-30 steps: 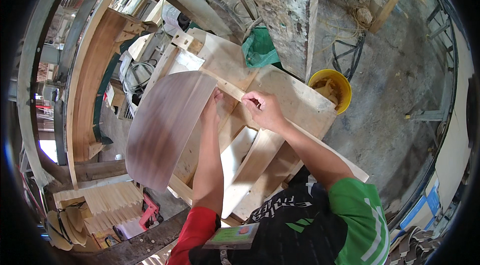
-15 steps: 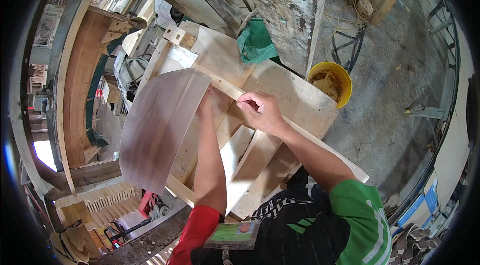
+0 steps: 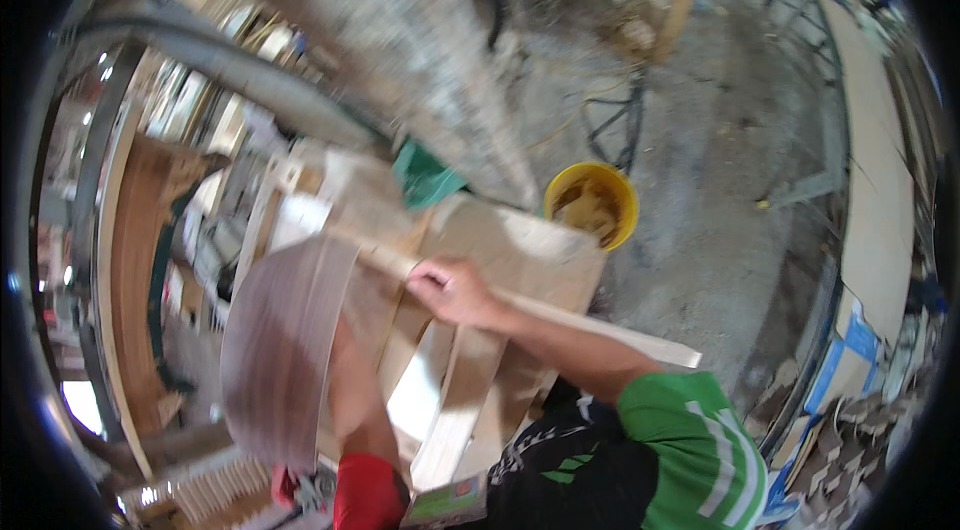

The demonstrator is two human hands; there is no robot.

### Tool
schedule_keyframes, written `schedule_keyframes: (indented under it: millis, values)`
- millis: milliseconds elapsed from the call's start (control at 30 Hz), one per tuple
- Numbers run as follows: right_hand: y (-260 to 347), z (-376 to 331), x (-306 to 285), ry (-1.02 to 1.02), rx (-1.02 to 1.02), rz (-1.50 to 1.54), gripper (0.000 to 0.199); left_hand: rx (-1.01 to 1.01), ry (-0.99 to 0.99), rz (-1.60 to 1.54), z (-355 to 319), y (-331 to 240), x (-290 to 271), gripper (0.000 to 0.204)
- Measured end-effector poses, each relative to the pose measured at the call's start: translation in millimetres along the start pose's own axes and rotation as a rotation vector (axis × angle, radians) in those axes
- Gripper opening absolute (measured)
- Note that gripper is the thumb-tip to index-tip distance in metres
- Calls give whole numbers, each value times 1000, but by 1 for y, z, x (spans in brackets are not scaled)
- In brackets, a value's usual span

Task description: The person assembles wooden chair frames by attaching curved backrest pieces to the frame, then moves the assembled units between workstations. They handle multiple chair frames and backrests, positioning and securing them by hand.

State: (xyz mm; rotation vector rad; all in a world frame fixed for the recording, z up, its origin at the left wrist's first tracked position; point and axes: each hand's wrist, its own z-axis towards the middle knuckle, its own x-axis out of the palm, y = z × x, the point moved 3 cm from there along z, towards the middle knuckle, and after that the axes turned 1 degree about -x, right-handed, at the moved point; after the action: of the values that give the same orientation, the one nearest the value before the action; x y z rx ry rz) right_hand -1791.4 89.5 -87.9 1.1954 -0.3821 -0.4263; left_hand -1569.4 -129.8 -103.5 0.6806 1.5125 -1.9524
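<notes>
Our right hand (image 3: pixel 455 292) curls nearly closed, contents unclear; we cannot tell whether our blurred left hand (image 3: pixel 346 335) grips. Loose support could drop the brown panel (image 3: pixel 280 350).

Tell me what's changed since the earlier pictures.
The head view shifted and turned: the panel, strip and bucket all appear further left and lower, blurred. The left hand, its fingers visible a second ago, is now hard to make out by the panel's edge. No grasp or release shows. The right hand stays curled at the strip.
</notes>
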Motion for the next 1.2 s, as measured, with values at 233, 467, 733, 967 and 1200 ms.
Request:
schedule_keyframes:
  millis: [233,467,733,967,1200]
  values:
    - [8,3,-7,16,11,0,10,-18,271,-10,-90,-54,-19,23]
    - [-8,5,-26,-39,97,145,9,350,116,156,-212,-66,-76,22]
    - [34,-135,-184,242,479,-559,56,-265,-321,450,-404,32,-268,42]
    - [93,-139,-199,764,745,-393,68,-840,-59,-641,-475,50,-241,48]
    - [138,-85,-189,910,896,-429,61,-927,108,-672,-432,31,-275,52]
